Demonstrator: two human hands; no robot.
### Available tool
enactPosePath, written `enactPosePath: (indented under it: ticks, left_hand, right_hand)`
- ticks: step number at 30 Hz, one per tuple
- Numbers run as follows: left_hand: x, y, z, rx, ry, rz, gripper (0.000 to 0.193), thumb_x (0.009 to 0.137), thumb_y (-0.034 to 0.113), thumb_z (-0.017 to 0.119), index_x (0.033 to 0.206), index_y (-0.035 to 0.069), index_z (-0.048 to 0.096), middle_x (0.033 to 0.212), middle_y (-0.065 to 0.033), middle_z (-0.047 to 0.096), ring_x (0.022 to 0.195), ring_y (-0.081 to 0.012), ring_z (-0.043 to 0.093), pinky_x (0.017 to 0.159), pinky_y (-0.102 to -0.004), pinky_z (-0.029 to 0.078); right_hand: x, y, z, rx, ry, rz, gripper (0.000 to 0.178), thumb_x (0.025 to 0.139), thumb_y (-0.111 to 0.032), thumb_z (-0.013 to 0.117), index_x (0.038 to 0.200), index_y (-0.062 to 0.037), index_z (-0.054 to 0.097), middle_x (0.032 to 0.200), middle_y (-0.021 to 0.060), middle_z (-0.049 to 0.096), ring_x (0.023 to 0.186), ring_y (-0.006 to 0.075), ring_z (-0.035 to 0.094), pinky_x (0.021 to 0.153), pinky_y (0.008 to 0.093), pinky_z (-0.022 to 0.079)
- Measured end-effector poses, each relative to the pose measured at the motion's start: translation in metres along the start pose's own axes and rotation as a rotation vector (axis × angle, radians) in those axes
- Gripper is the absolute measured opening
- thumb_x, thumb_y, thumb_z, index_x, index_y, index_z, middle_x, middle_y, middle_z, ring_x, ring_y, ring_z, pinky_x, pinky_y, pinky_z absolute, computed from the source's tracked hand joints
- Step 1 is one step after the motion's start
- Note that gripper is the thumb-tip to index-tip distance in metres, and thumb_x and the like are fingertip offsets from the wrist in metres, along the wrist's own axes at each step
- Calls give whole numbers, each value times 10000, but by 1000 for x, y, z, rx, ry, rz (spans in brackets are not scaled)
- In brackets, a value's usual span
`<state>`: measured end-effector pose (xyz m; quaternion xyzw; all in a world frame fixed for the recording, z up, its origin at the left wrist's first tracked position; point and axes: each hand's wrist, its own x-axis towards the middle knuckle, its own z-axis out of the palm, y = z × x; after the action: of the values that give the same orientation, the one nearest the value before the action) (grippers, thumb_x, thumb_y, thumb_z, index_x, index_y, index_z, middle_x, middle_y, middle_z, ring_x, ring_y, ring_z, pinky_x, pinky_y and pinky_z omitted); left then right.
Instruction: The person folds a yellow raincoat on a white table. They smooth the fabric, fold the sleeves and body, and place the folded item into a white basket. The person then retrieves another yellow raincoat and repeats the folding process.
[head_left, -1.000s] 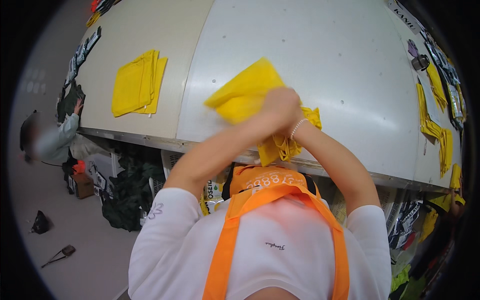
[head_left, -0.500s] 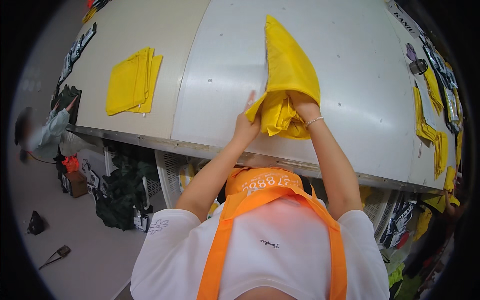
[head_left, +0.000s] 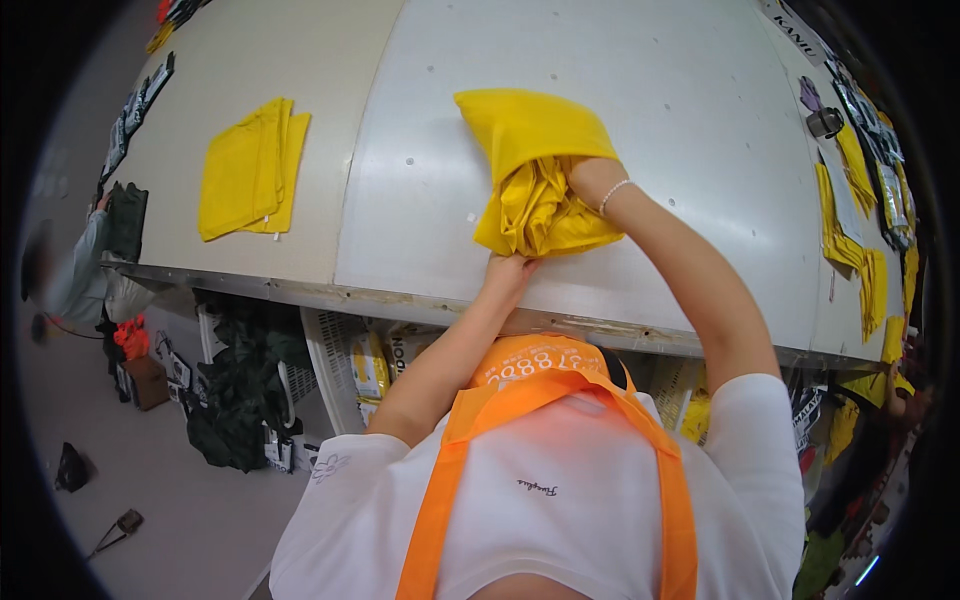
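In front of me, over the grey metal tabletop, is a yellow fabric bag (head_left: 535,120) with its mouth toward me. Crumpled yellow cloth (head_left: 540,205) bulges out of that mouth. My left hand (head_left: 512,268) grips the bag's near lower edge from below, most of its fingers hidden under the fabric. Reaching in at the right side of the mouth is my right hand (head_left: 597,182), with a beaded bracelet on the wrist. Its fingers are out of sight inside the bag, so their grip does not show.
A stack of folded yellow pieces (head_left: 250,170) lies on the table at left. More yellow pieces (head_left: 850,225) and a dark cup (head_left: 825,122) are along the right side. Crates with dark green cloth (head_left: 245,390) stand below the table edge (head_left: 420,305). Another person (head_left: 75,275) works far left.
The bag's far end has swung left and dropped lower. My left hand has gone from the bag's left edge to beneath its near edge. My right hand has shifted slightly up and left.
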<state>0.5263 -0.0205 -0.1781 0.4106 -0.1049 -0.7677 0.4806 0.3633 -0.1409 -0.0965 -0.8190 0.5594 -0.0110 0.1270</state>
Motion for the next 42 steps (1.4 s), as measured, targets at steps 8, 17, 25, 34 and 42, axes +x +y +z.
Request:
enactPosePath:
  ticks: [8, 17, 25, 34, 42]
  left_hand:
    - [7, 12, 29, 350, -12, 115, 516, 872, 141, 578, 1338, 118, 356, 1302, -41, 439, 1063, -170, 527, 857, -305, 473]
    - [36, -22, -8, 797, -150, 335, 628, 890, 306, 554, 1414, 162, 238, 1414, -63, 318, 1269, -225, 360, 978, -349, 390]
    - [30, -5, 15, 31, -31, -102, 552, 921, 352, 509, 1396, 223, 258, 1351, -18, 386, 1194, -173, 442, 885, -317, 476]
    - [43, -9, 10, 82, -10, -104, 502, 929, 351, 496, 1373, 237, 291, 1296, -4, 442, 1145, -158, 480, 868, -309, 489]
    - [40, -27, -14, 155, -81, -205, 401, 952, 316, 452, 1328, 210, 364, 1278, -1, 474, 1149, -165, 486, 889, -334, 483]
  right_hand:
    - [-17, -39, -36, -228, -40, -123, 387, 929, -319, 343, 898, -38, 608, 771, 150, 639, 769, 326, 608, 713, 418, 467]
    - [21, -47, -6, 834, -240, 336, 336, 859, -226, 394, 946, 31, 593, 1102, 240, 588, 1025, 355, 552, 929, 389, 393]
    - [16, -45, -30, 102, -165, 208, 420, 906, -381, 440, 1162, -72, 565, 1127, 173, 589, 1056, 293, 550, 886, 391, 442]
    - [9, -9, 29, 133, 72, 88, 557, 859, -476, 473, 1323, -170, 433, 1389, 78, 394, 1285, 280, 333, 1070, 383, 243]
    - [33, -38, 60, 330, 63, 135, 508, 853, -438, 499, 1281, -165, 482, 1349, 83, 440, 1251, 283, 375, 1044, 419, 266]
